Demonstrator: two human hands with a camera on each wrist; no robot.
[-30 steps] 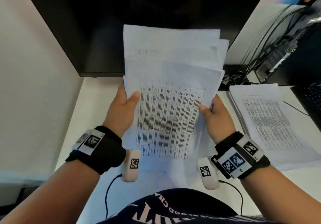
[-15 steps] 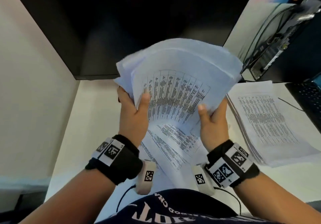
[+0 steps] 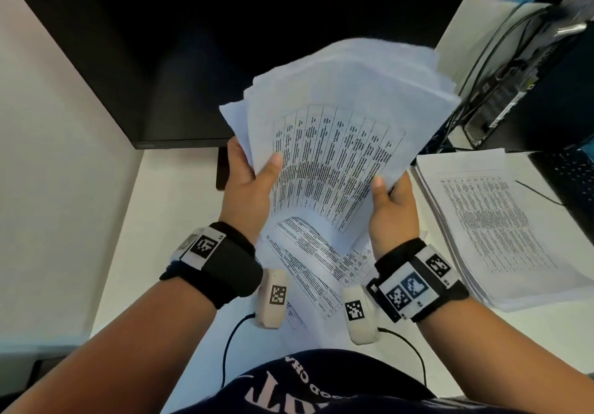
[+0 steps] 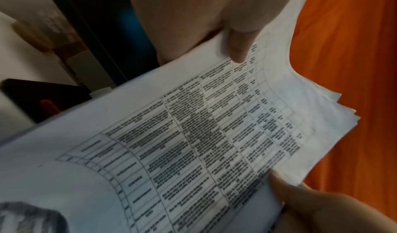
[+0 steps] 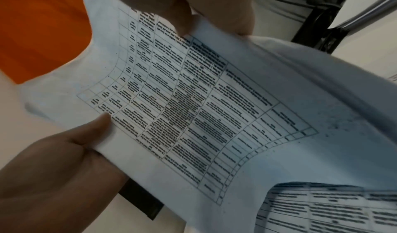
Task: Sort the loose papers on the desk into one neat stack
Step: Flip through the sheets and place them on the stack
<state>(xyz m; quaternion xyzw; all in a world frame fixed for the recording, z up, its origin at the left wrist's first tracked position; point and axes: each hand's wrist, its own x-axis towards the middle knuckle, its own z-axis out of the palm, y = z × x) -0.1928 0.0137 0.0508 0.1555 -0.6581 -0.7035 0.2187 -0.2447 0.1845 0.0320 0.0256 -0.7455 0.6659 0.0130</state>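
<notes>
Both hands hold one thick bundle of printed papers in the air above the desk, with its top leaning to the right. My left hand grips the bundle's left edge, thumb on the top sheet. My right hand grips the lower right edge the same way. The sheet edges are fanned and uneven. In the left wrist view the bundle bends between my left hand and my right hand. The right wrist view shows the table-printed top sheet. Loose sheets lie on the desk below.
A stack of printed papers lies on the white desk at the right. A dark monitor stands behind, its stand beside my left hand. A computer tower with cables and a keyboard sit at far right.
The bundle has risen off the desk and swung its top to the right. Both hands moved up with it, uncovering loose sheets underneath.
</notes>
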